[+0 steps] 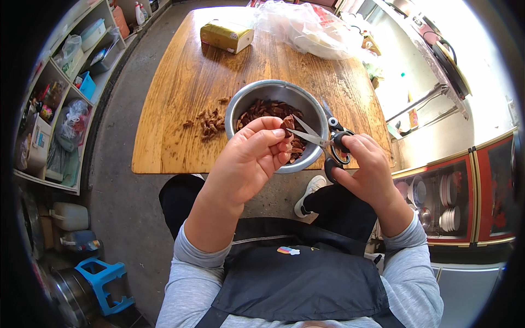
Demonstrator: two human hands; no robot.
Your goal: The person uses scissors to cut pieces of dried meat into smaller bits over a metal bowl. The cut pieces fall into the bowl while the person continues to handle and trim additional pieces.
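Note:
My left hand pinches a dried reddish-brown piece between thumb and forefinger, above a stainless steel bowl. Black-handled scissors are in my right hand, with thumb and fingers through the loops. Their blades are spread, and the tips come up against the held piece; whether they touch it I cannot tell. Many similar dried pieces cover the bowl's bottom, partly hidden by my left hand. Left of the bowl, a small heap of brown scraps lies on the wooden table.
A second pair of scissors lies right of the bowl. Farther back are a yellow tissue pack and plastic bags over a pale bowl. Shelves and a blue stool stand left; a dish cabinet is at right.

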